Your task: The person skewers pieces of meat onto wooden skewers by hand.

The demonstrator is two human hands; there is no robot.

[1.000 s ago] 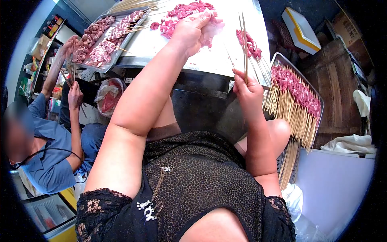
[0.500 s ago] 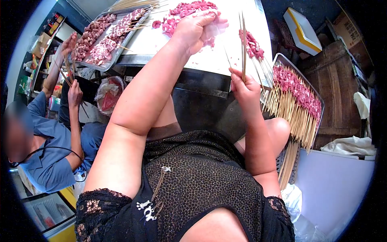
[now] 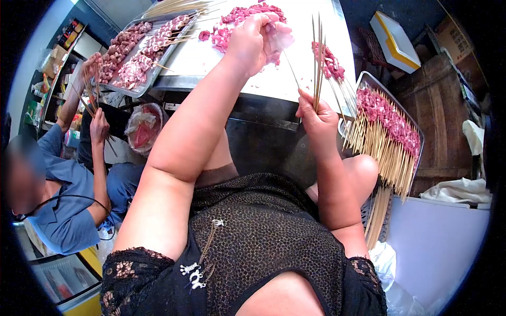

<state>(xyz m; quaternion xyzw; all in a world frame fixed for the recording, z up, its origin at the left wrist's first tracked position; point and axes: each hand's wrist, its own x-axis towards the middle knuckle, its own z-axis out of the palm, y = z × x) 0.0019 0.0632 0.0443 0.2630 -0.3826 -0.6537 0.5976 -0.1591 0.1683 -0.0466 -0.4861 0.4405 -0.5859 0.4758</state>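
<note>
My left hand (image 3: 258, 45) is over the pile of raw meat pieces (image 3: 226, 32) on the white table, its fingers curled and partly blurred around what looks like a piece of meat. My right hand (image 3: 319, 118) grips several thin bamboo skewers (image 3: 318, 66). One of them slants away from the others, and its far end reaches my left palm. Close beyond my right hand, several skewers threaded with meat (image 3: 331, 63) lie at the table's right edge.
A metal tray of finished meat skewers (image 3: 420, 138) stands at the right, with bare skewers (image 3: 377, 216) below it. Another tray (image 3: 153, 79) of meat skewers is at the far left. A co-worker (image 3: 68, 179) sits at left holding skewers, near a lined bucket (image 3: 145, 129).
My left hand has turned and its fingers have opened slightly, moving to meet the slanted skewer's end. My right hand has shifted a little left. The co-worker's raised hand has moved down slightly.
</note>
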